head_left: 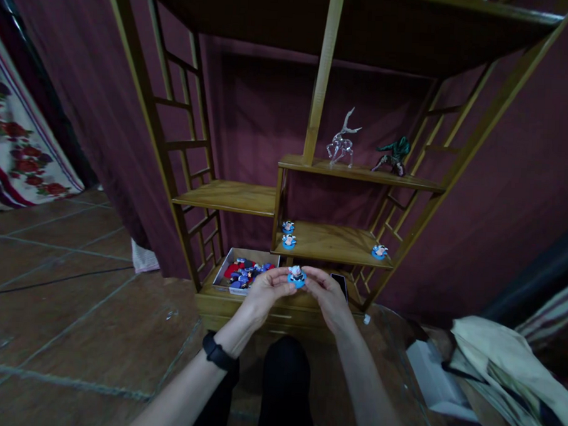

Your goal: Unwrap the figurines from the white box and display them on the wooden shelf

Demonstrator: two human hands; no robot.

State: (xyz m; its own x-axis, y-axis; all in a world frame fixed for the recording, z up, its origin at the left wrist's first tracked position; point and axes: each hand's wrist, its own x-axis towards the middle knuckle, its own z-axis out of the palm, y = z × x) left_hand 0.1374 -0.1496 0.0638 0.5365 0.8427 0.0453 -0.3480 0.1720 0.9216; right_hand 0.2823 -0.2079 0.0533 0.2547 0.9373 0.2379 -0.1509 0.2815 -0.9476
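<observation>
Between my two hands, in front of the lower shelves, is a small figurine (297, 277) with a white top and a round blue base. The fingers of my left hand (270, 288) pinch its left side. From the other side, my right hand (324, 291) grips the base's right edge with its fingertips. Similar blue-based figurines stand on the shelf just beyond: one figurine (288, 241) at its left front, another figurine (288, 227) behind that, and a third figurine (379, 251) at the right end. An open box (221, 278) left of my hands holds several purple, blue and red pieces.
The wooden shelf unit (228, 195) has uprights and lattice sides around these boards. A clear deer figure (342, 143) and a dark green figure (394, 156) stand on the upper board. A phone (340, 284) lies behind my right hand. Cloth (507, 367) is heaped on the floor at right.
</observation>
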